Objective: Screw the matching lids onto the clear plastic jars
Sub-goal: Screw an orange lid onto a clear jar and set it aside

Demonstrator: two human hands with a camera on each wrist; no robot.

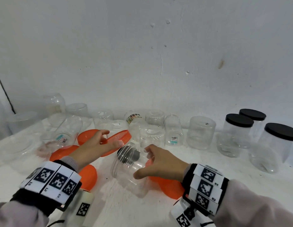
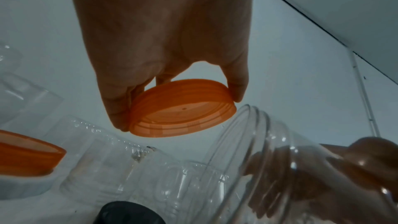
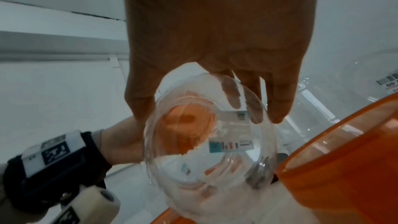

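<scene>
My left hand pinches an orange lid by its rim and holds it tilted in the air, just left of and above the mouth of a clear jar. In the left wrist view the orange lid shows its threaded inside, close to the jar's threaded neck. My right hand grips that jar around its body, tilted with the mouth toward the upper left. The right wrist view looks through the jar's base. A black lid lies on the table behind the jar's mouth.
Several lidless clear jars stand or lie along the white wall. Three jars with black lids stand at the right. More orange lids lie on the white table near both wrists, one close beside my right hand.
</scene>
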